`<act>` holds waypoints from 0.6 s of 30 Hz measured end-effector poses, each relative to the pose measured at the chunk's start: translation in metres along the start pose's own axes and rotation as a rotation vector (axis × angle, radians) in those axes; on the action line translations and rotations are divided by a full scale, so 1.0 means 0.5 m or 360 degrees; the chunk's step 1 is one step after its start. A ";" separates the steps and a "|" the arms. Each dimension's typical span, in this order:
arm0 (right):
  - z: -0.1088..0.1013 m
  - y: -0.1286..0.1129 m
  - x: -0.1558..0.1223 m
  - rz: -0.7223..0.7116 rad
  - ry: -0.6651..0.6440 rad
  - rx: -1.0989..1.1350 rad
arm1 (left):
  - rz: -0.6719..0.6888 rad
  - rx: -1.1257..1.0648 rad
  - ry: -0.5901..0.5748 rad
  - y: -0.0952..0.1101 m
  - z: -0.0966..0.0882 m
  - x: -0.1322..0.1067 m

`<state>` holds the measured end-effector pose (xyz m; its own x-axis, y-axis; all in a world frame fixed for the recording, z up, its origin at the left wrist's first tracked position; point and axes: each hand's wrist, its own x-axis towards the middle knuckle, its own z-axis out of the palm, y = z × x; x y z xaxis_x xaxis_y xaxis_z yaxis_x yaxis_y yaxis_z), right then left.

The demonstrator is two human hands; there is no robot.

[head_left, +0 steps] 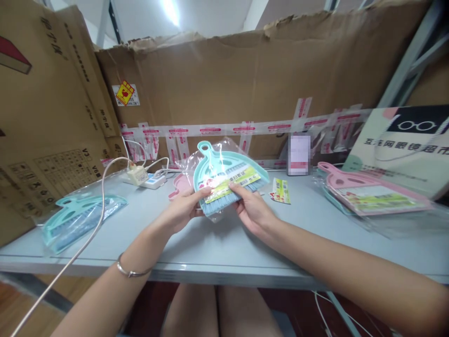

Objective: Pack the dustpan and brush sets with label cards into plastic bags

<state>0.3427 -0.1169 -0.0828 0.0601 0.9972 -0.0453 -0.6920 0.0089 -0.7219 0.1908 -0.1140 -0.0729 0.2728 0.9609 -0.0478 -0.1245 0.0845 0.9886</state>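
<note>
Work looks partway along in the head view: the left hand (185, 206) and right hand (256, 213) grip opposite sides of a teal dustpan-and-brush set (212, 164) in clear film above the table (308, 238), a printed card (250, 177) across its front; glare hides whether that card sits inside. The bagged teal set (80, 215) at left shows no card, while the bagged stack (379, 182) at right does. A loose card (281, 191) lies near the right hand. Cardboard (224, 84) stands behind, under a ceiling light (170, 11).

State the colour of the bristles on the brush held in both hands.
Muted blue bristles; they show best in the head view.
</note>
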 end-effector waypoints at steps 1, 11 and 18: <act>-0.002 0.000 0.004 0.0048 0.0004 -0.0025 | -0.0042 0.0005 0.0028 -0.002 0.001 0.002; -0.017 -0.029 0.026 0.0275 -0.0561 -0.0328 | -0.0176 -0.0266 0.0261 0.009 -0.001 0.018; -0.057 -0.121 0.062 0.0476 -0.1060 -0.1327 | -0.0043 -0.0291 0.0300 0.019 -0.014 0.016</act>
<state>0.4069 -0.0889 -0.0600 -0.6007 0.7937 -0.0957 0.1025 -0.0422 -0.9938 0.1849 -0.1037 -0.0648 0.0977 0.9883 -0.1167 -0.2946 0.1407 0.9452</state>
